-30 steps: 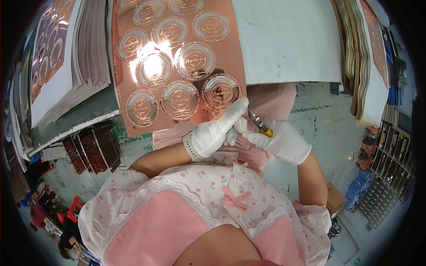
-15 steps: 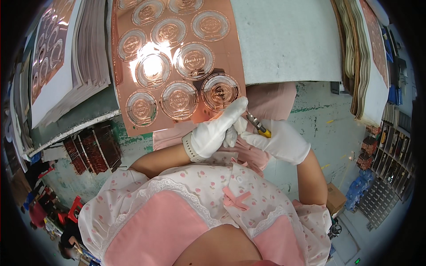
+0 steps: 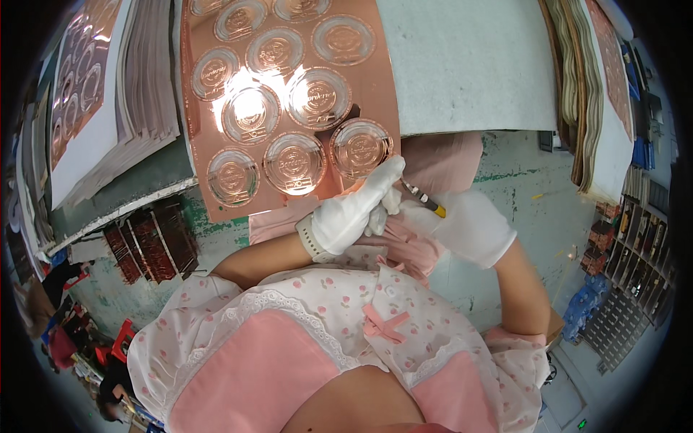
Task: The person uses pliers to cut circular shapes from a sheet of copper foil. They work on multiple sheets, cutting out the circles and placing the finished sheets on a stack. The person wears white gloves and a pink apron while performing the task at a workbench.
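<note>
A shiny copper-coloured sheet point(image 3: 285, 198) with rows of embossed round medallions hangs over the near edge of the bench. My left hand point(image 3: 354, 213), in a white glove, pinches the sheet's near right corner, thumb stretched along the top. Just to the right, my white-gloved right hand point(image 3: 465, 227) is closed round a slim hand tool point(image 3: 426, 200) with a dark metal tip and a yellow-and-black handle. Its tip points up and left, close to the sheet's corner. The exact kind of tool cannot be made out.
A pale board point(image 3: 469, 68) lies on the bench right of the sheet. Thick stacks of sheets stand at left point(image 3: 148, 86) and right point(image 3: 577, 86). Pink cloth point(image 3: 444, 162) hangs below the bench. A dark rack point(image 3: 155, 242) is on the floor at left; people are farther off.
My right hand has shifted slightly right and down, and the tool has turned a little with it. The sheet has flexed slightly, its reflections changing. My left hand stays nearly in place.
</note>
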A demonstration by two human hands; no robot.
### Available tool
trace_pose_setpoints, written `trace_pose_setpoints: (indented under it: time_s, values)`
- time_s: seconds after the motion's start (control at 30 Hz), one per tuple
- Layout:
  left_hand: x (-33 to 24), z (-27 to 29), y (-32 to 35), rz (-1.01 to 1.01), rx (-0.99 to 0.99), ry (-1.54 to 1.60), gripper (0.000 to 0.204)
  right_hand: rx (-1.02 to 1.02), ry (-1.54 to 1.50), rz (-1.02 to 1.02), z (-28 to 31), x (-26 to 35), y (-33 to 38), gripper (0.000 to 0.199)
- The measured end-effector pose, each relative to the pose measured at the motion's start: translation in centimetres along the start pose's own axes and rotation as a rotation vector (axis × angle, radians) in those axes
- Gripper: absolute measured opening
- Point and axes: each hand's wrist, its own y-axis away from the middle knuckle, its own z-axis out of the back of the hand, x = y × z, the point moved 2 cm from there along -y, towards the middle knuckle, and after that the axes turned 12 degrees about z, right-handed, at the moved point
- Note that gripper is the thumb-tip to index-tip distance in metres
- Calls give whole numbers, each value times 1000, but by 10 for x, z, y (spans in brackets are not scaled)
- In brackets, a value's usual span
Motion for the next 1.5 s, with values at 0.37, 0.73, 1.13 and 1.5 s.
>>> trace_pose_setpoints:
  time_s: [0.37,0.73,1.13,1.5]
  values:
    - [3,0,4,-132,10,-98,38,101,-209,2,4,-3,-2,51]
    - [-13,0,4,206,47,160,39,73,-278,-54,1,-1,-2,46]
    - [-11,0,4,77,40,61,39,8,-300,-67,-4,2,0,40]
    - [-32,-9,-16,232,-155,234,56,-286,-856,-113,-55,-10,10,53]
